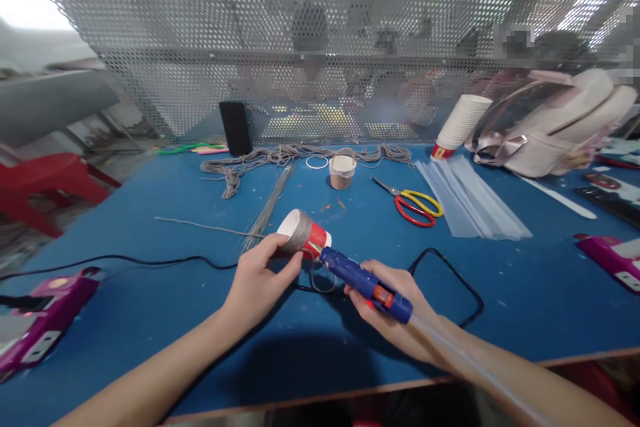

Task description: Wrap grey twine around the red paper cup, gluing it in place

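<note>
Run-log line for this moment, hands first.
left hand: holds cup | right hand: holds glue gun, tip by cup | table: scissors, cup stack

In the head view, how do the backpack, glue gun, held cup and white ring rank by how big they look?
1. Backpack
2. Glue gun
3. Cup, partly covered by the left hand
4. White ring

The glue gun and cup are nearer the camera, so true sizes are unsure.

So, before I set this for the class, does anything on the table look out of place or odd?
Slightly, yes. Small orange scraps lie loose on the table beyond the cup in the left hand, like stray offcuts. The stack of paper cups at the back right also leans sideways, though the camera may exaggerate that.
</note>
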A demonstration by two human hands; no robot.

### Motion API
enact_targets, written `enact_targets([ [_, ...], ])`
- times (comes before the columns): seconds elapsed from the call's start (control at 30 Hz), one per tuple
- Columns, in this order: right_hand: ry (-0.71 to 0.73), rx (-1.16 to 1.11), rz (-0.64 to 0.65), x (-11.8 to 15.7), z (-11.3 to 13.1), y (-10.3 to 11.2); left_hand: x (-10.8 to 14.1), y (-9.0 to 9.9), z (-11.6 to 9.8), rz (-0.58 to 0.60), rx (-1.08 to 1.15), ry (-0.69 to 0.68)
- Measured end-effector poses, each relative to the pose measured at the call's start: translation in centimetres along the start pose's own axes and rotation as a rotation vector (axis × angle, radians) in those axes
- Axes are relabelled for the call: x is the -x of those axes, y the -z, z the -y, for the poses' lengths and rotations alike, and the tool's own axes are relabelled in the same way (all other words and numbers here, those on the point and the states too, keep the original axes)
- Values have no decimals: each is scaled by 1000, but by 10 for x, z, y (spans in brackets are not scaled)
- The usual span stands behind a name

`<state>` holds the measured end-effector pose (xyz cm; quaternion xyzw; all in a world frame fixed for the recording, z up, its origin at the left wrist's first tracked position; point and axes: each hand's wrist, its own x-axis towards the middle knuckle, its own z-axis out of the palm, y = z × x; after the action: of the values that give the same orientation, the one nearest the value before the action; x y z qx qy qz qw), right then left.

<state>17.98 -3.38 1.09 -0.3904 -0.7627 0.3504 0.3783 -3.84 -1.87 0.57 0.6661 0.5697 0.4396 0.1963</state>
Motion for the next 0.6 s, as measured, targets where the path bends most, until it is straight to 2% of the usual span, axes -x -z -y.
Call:
enact_targets([
  [0.23, -52, 17, -29, -3, -6, -5, -1, -2, 0, -4, -45, 5],
  [0.6, 11, 40, -34, -3, -11, -11, 0, -3, -5, -2, -62, -3],
])
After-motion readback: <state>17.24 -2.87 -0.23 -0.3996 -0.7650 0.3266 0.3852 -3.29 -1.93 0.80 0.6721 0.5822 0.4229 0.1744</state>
